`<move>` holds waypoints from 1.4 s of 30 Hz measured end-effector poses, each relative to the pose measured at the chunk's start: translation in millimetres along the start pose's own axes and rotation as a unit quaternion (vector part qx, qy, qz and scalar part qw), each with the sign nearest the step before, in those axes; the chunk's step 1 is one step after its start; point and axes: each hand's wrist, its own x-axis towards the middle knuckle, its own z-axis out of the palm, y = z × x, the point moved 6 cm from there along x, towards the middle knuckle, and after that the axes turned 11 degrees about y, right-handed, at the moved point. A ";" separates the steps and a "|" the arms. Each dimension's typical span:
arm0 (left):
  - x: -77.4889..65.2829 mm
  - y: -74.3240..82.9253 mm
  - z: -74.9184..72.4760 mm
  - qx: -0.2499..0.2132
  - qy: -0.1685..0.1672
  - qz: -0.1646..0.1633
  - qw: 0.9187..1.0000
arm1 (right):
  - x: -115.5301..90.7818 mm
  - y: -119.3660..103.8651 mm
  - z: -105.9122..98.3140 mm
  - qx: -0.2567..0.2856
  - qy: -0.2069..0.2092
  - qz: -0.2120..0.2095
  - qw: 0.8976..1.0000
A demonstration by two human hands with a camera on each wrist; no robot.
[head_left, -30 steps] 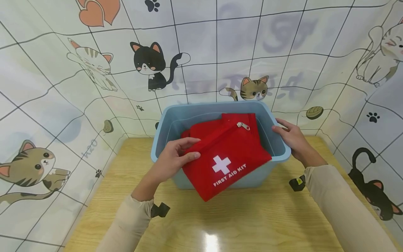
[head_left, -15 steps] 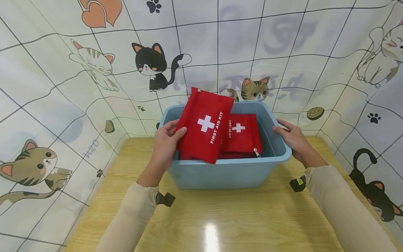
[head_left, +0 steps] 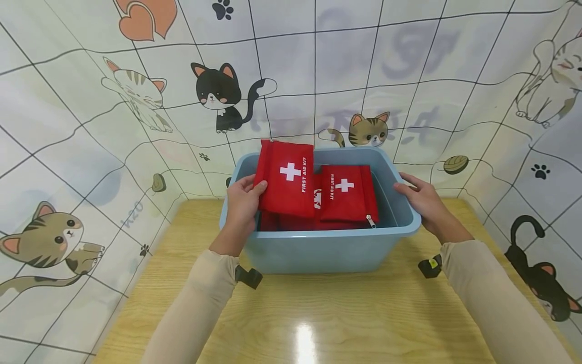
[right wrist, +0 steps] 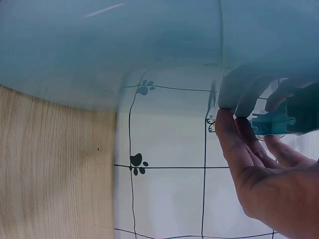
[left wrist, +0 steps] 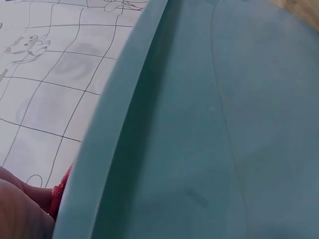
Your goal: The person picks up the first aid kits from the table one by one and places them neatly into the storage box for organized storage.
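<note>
In the head view my left hand [head_left: 242, 202] pinches the left edge of a red first aid pouch [head_left: 286, 194], thumb on the front. The pouch, with a white cross and "FIRST AID KIT", is held tilted over the left part of a blue plastic bin [head_left: 313, 253]. A smaller red first aid pouch [head_left: 343, 199] lies inside on more red fabric, its zipper pull at the lower right corner. My right hand [head_left: 420, 198] grips the bin's right rim. Seen from the right wrist, the fingers [right wrist: 232, 144] reach up against the bin's outer side.
The bin stands on a wooden table [head_left: 364, 313] close to a back wall [head_left: 291, 65] with a cat-print covering. Similar walls rise at left and right. Black wrist cameras are strapped at both sleeves.
My left hand has swung the larger pouch from the bin's front edge up and left, turning it until the smaller pouch shows. My right hand stays at the rim.
</note>
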 end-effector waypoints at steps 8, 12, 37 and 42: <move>2.0 -8.6 5.9 0.019 -0.017 -0.031 0.999 | 0.6 -0.5 1.0 0.001 -0.001 0.002 1.000; 2.6 -10.9 10.6 0.036 -0.051 -0.035 0.997 | 1.3 0.1 0.9 0.000 -0.002 0.001 1.000; 19.4 12.1 -29.0 0.268 -0.066 0.280 0.919 | 4.5 -7.0 -8.2 -0.064 0.023 -0.055 0.996; 30.8 10.5 -43.2 0.269 -0.043 0.332 0.903 | 3.9 -21.4 -18.6 -0.155 0.039 -0.118 0.980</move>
